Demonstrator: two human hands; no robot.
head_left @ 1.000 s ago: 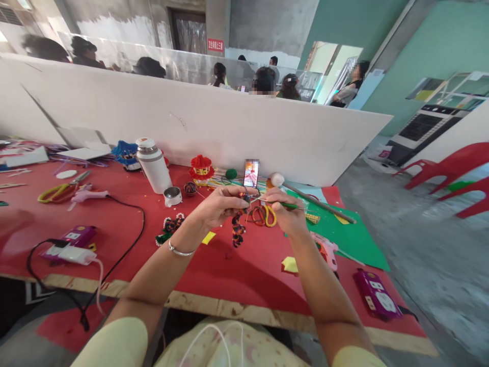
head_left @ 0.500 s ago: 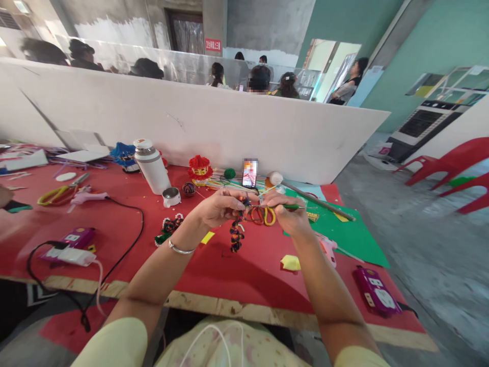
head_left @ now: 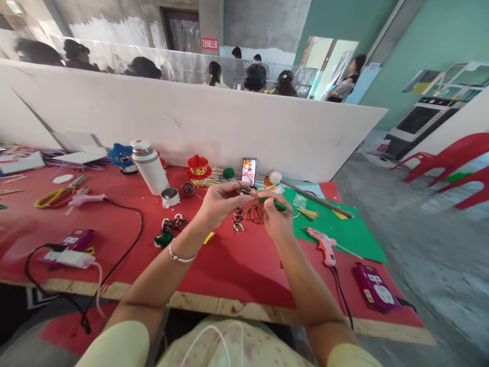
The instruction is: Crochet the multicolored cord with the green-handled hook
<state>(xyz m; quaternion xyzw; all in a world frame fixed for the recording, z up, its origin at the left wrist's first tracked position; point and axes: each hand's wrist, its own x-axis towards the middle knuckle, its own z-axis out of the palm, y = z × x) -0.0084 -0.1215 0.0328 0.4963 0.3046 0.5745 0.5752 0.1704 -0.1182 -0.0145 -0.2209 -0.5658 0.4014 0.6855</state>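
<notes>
Both hands meet above the red table. My left hand pinches the top of a multicoloured twisted pipe-cleaner piece that dangles below the fingers. My right hand is closed round a thin green stick, its tip touching the piece near my left fingertips. A silver bracelet circles my left wrist. Scissors with orange and yellow handles lie on the table just behind the hands.
A white flask, a small cup, a red ornament and a propped phone stand further back. A pink glue gun lies on a green sheet. Purple power strips sit on both sides.
The hands drew closer together and the right hand shifted left. The dangling twisted piece now hangs shorter below my left fingers. The view turned slightly.
</notes>
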